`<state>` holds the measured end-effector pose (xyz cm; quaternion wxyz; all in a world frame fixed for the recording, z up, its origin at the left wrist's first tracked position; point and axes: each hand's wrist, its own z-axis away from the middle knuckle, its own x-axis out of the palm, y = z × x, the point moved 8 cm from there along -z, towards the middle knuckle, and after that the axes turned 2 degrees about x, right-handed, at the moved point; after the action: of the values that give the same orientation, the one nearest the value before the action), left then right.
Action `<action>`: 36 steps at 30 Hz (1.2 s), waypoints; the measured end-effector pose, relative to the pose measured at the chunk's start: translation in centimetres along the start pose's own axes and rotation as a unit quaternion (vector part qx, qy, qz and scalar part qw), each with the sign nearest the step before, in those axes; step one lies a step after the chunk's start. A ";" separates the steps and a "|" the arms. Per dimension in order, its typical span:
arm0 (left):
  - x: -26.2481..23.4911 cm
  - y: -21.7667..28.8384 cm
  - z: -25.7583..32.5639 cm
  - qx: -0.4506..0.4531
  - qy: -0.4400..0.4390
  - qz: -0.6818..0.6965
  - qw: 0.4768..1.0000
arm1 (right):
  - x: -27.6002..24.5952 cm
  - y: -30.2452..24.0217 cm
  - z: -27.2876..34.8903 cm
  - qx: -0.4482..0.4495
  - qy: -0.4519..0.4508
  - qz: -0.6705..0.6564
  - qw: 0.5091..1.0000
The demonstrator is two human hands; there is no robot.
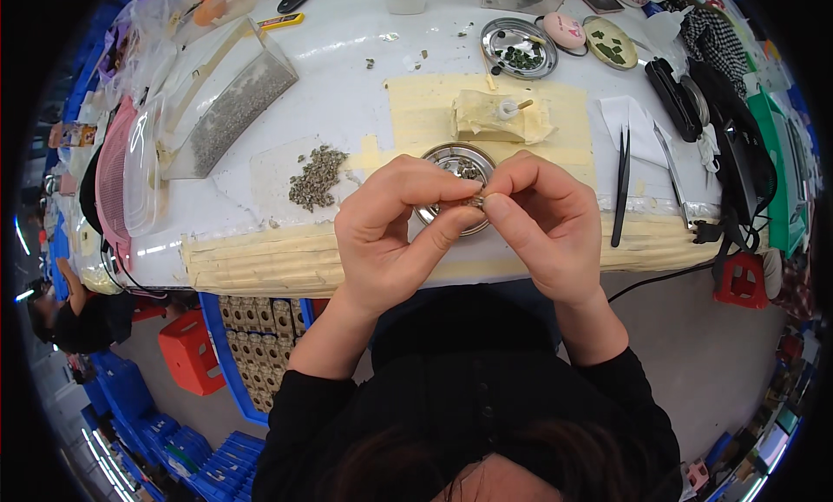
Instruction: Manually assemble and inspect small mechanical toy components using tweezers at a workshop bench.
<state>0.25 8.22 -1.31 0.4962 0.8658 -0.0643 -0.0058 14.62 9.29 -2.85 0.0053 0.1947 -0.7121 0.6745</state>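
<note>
**Metal part pinched between both hands over a steel dish**

Steel shows under the fingers: a small round dish (455, 162) sits on the white surface (347, 94), at its near edge, on yellowed tape. Above it the left hand (390, 233) and right hand (542, 220) meet, thumbs and forefingers closed narrow on one tiny metal part (476, 202); what kind of part it is cannot be told. Just left of the dish lies a loose heap of small grey pieces (317, 177). Black tweezers (621, 185) lie to the right, apart from the hands. Farther off stand a second steel dish (519, 47) with dark green bits and a clear tilted box (227, 94) of grey pieces at far left.
</note>
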 end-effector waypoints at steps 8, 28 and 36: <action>-0.2 -0.7 0.2 -0.025 -0.002 0.047 0.999 | 0.1 -3.0 0.3 -0.157 0.022 0.200 0.967; -0.6 -0.3 0.3 -0.007 0.041 -0.051 0.998 | 0.9 -3.8 0.3 -0.276 0.056 0.327 0.902; 0.4 2.9 0.2 0.204 0.053 -0.300 0.931 | 0.8 -3.9 0.4 -0.260 0.070 0.301 0.915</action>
<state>0.36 6.57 1.08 0.2872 0.9263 0.2249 -0.0947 15.07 8.60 1.08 -0.0980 -0.0849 -0.8852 0.4468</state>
